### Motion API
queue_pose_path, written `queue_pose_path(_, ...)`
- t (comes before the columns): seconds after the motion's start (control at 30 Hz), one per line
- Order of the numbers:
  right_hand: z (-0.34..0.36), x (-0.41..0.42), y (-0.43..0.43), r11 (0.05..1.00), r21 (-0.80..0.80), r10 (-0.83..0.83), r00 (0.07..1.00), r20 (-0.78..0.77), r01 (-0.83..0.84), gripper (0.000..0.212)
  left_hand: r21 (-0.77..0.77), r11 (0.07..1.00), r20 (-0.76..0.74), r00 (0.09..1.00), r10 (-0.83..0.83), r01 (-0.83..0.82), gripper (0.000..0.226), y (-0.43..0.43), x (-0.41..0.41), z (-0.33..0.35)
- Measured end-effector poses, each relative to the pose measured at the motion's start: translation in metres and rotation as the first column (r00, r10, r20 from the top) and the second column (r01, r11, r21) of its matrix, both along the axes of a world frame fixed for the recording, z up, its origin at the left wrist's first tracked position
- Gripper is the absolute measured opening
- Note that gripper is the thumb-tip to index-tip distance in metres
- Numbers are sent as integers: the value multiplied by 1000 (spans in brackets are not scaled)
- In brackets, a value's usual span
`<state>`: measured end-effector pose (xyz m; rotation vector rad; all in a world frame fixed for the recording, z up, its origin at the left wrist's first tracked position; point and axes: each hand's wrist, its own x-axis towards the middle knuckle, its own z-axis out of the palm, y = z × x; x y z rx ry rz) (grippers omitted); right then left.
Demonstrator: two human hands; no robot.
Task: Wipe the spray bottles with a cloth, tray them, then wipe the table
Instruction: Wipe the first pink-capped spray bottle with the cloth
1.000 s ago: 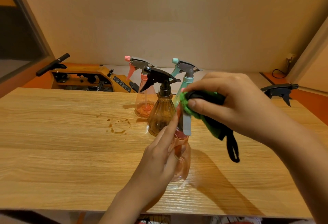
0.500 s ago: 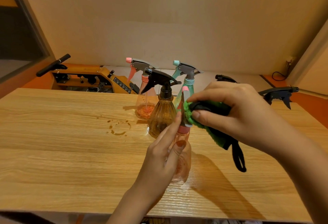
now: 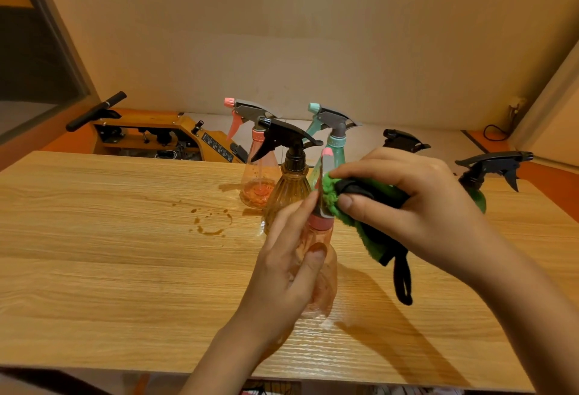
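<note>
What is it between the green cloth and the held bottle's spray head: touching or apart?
Touching. The head view shows the green cloth, in the right hand, pressed against the spray head of the pink bottle.

Likely a spare room in a home or small workspace: a wood-grain table (image 3: 109, 285) faces a bare beige wall (image 3: 282, 34), with an orange-framed machine (image 3: 150, 134) on the orange floor (image 3: 546, 173) behind it.
</note>
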<state>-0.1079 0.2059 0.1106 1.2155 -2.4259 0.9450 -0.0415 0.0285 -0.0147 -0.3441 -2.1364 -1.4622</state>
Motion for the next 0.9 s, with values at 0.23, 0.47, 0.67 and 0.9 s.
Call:
queue_pose_path(0.23, -10, -3, -2, 992, -116, -48, 995, 89, 58, 23, 44, 995, 11, 996, 85, -85, 85, -1, 1, -2)
queue_pose_path(0.47, -12, -4, -7, 974, -195, -79, 982, 171, 112, 30, 92, 979, 38, 983, 179, -182, 55, -1, 3, -9)
queue_pose_path(0.67, -16, -7, -17, 962, -236, -82, 972, 219, 135, 30, -70, 984, -4, 986, 164, -164, 84, 3, 4, -6)
queue_pose_path(0.9, -15, -8, -20, 959, -234, -110, 969, 223, 162, 30, -77, 988, -40, 990, 134, -136, 74, -2, 3, -7)
